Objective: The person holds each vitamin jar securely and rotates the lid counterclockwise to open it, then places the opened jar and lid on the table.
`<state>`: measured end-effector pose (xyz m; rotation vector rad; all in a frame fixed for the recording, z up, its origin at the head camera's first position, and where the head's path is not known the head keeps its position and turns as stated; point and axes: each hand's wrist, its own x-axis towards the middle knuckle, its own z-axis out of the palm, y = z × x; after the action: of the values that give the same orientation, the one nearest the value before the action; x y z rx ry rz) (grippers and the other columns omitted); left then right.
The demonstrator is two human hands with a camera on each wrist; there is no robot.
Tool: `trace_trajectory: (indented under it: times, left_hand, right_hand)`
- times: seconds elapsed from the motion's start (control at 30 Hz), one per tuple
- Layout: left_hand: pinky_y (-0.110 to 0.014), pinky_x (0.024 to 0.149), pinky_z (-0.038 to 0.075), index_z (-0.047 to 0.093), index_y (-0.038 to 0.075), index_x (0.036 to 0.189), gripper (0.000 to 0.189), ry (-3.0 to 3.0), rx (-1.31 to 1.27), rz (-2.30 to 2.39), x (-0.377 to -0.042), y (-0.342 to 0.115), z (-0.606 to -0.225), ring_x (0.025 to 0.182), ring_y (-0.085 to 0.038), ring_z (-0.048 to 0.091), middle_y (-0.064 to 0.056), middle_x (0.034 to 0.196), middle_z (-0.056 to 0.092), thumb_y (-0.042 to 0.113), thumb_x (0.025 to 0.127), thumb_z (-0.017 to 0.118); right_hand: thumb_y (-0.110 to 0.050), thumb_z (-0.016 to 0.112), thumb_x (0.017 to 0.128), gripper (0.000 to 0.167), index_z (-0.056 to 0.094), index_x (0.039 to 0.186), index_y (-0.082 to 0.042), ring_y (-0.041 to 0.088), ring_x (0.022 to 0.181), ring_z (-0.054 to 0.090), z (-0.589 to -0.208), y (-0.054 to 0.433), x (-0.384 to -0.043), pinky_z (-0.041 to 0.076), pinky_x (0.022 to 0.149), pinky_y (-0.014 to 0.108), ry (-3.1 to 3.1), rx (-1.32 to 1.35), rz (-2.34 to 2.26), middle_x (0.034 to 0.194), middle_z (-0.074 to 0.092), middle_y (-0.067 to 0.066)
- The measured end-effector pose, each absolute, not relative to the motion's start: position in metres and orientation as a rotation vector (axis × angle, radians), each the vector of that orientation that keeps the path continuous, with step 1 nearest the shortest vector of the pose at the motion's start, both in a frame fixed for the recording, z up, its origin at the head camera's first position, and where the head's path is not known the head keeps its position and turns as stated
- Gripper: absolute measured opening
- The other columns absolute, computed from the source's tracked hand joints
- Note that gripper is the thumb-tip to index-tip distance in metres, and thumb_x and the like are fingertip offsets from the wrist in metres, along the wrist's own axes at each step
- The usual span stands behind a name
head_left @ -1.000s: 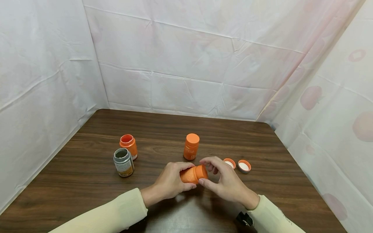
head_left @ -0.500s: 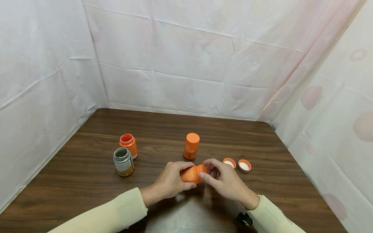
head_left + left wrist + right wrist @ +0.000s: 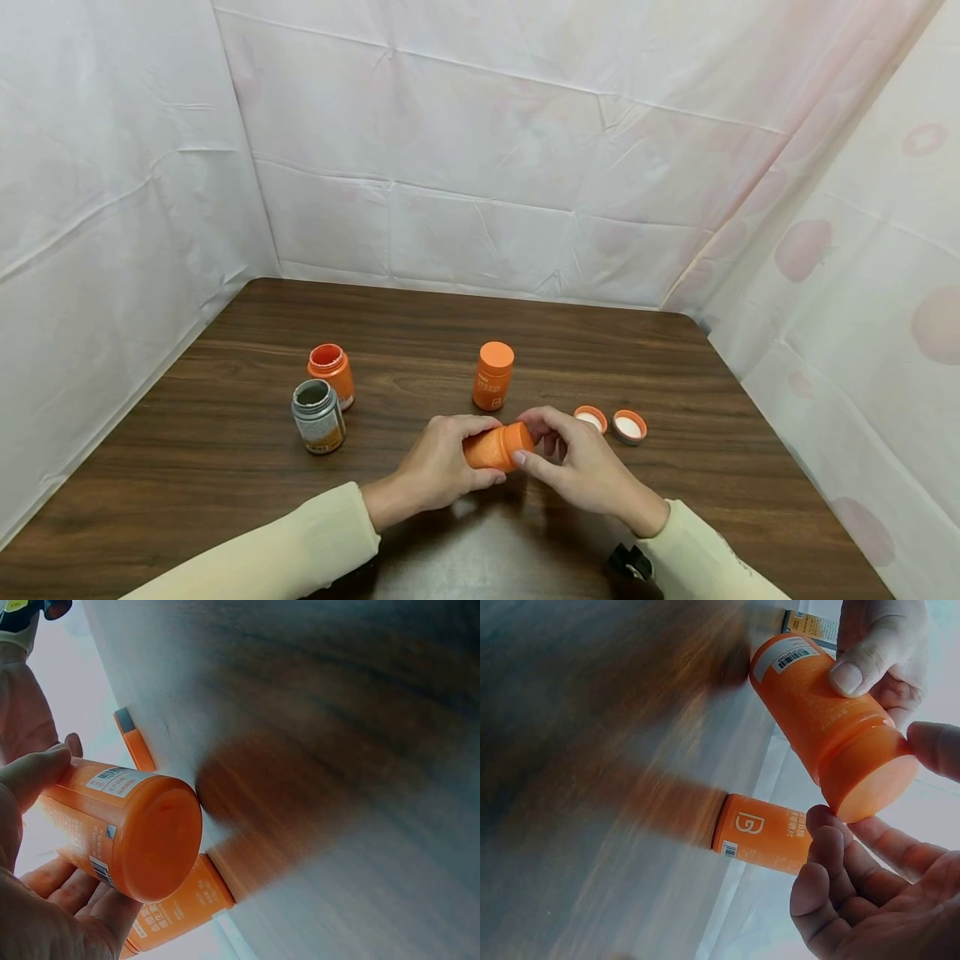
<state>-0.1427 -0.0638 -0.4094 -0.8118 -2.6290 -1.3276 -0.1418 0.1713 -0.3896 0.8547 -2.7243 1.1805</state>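
Observation:
My left hand [image 3: 438, 467] grips an orange pill bottle [image 3: 486, 451] by its body, tilted with the capped end toward the right. In the left wrist view the bottle's round base [image 3: 161, 840] faces the camera, thumb on one side and fingers on the other. At the other end sits a ribbed orange cap [image 3: 870, 776], still on the neck. My right hand [image 3: 585, 468] pinches this cap between thumb and fingertips, its other fingers loosely curled below, as the right wrist view shows. Behind the hands stands a second orange bottle [image 3: 493, 377] with its cap on.
On the left, an uncapped orange bottle [image 3: 340, 379] and an uncapped grey bottle [image 3: 321, 425] stand close together. Two caps, one orange [image 3: 591, 419] and one grey with an orange rim [image 3: 630, 427], lie inside-up to the right. White sheeting [image 3: 480, 150] surrounds the wooden table [image 3: 225, 375].
My right thumb has moved up along the cap's side and the right fingers have drawn in around it. The left hand and the bottle stay in about the same place.

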Motion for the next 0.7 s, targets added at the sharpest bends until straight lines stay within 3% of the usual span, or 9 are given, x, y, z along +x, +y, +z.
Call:
trace_trajectory:
  times: [0.23,0.7]
  left_hand:
    - [-0.027,0.074,0.052,0.075,0.016,0.115,0.048,-2.617,-0.824,-1.328,-0.1423,-0.0634,-0.4092,0.083,-0.007,0.062,0.006,0.104,0.073,0.016,0.072,0.095]
    - [-0.028,0.075,0.052,0.074,0.017,0.115,0.048,-2.622,-0.836,-1.326,-0.1433,-0.0634,-0.4096,0.083,-0.007,0.062,0.006,0.104,0.072,0.015,0.073,0.095]
  right_hand:
    - [-0.025,0.083,0.088,0.045,0.065,0.127,-0.017,0.021,0.083,0.06,-0.3898,0.173,-0.1422,0.051,0.068,0.035,-2.652,0.938,1.156,0.1,0.065,-0.007]
    - [-0.003,0.088,0.076,0.057,0.064,0.126,-0.019,0.02,0.087,0.056,-0.3925,0.1756,-0.1437,0.05,0.071,0.035,-2.533,1.07,1.137,0.097,0.061,-0.005]
